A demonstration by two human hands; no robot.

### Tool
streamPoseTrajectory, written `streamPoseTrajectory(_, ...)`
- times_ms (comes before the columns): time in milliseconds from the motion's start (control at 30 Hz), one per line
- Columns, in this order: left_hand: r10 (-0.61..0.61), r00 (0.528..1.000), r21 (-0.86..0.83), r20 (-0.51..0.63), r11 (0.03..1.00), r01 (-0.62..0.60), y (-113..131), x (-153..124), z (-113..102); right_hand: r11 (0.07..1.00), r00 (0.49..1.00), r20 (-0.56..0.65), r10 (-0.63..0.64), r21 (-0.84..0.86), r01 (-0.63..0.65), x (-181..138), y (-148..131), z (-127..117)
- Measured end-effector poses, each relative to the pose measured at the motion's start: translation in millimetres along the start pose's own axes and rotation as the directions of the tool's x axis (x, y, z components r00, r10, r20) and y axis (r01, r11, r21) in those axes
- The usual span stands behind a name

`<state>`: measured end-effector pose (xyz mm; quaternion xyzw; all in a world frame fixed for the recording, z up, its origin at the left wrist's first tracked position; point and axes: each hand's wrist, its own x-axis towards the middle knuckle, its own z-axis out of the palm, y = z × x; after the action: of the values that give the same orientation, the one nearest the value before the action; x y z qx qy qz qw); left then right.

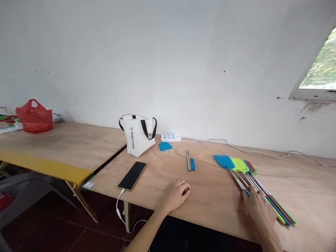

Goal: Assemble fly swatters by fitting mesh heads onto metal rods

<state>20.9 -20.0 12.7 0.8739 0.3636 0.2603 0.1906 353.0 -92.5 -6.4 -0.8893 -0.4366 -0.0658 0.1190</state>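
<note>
My left hand (176,193) rests on the plywood table (210,206) near its front edge, fingers loosely curled, holding nothing. My right hand (256,206) lies on the metal rods of a row of fly swatters (244,168) with blue, lime, red and green heads and coloured grips; its fingertips touch the rods, and I cannot see whether they pinch one. Two loose metal rods with a blue grip (190,163) lie between my hands, farther back. A single blue swatter head (165,146) lies beyond them.
A black phone (132,175) on a white charging cable lies left of my left hand. Behind it stand a white tote bag (138,135) and a white power strip (170,138). A red plastic bag (34,116) sits on the neighbouring table at left.
</note>
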Motion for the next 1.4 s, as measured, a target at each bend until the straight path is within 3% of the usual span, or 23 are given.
streamPoseTrajectory(200,-0.014,1.000,-0.002,0.017,1.000,0.014,1.0,0.8,-1.0,0.999,1.000,-0.013,-0.008,-0.036,0.008,-5.2,-2.9,-7.2)
streamPoseTrajectory(500,-0.018,1.000,-0.003,0.023,1.000,0.018,3.5,0.2,-3.4,0.999,0.998,0.060,-0.028,-0.035,0.030,-6.6,-5.1,-11.7)
streamPoseTrajectory(633,-0.014,1.000,-0.002,0.022,1.000,0.014,2.5,0.5,-2.3,0.998,0.994,0.110,-0.005,-0.056,0.011,-3.4,-0.4,-10.4)
streamPoseTrajectory(800,-0.016,0.999,0.001,0.028,1.000,0.016,2.1,0.5,-2.3,0.997,0.996,0.069,-0.059,-0.045,0.062,-0.2,6.2,-6.2)
streamPoseTrajectory(1100,-0.017,1.000,-0.014,0.025,1.000,0.018,1.7,0.4,-1.5,0.998,0.993,0.100,-0.068,0.005,0.068,9.3,24.2,-2.2)
streamPoseTrajectory(1400,-0.013,1.000,-0.005,0.018,1.000,0.013,2.4,0.6,-3.0,0.979,0.975,0.109,-0.194,0.088,0.185,15.9,38.6,1.2)
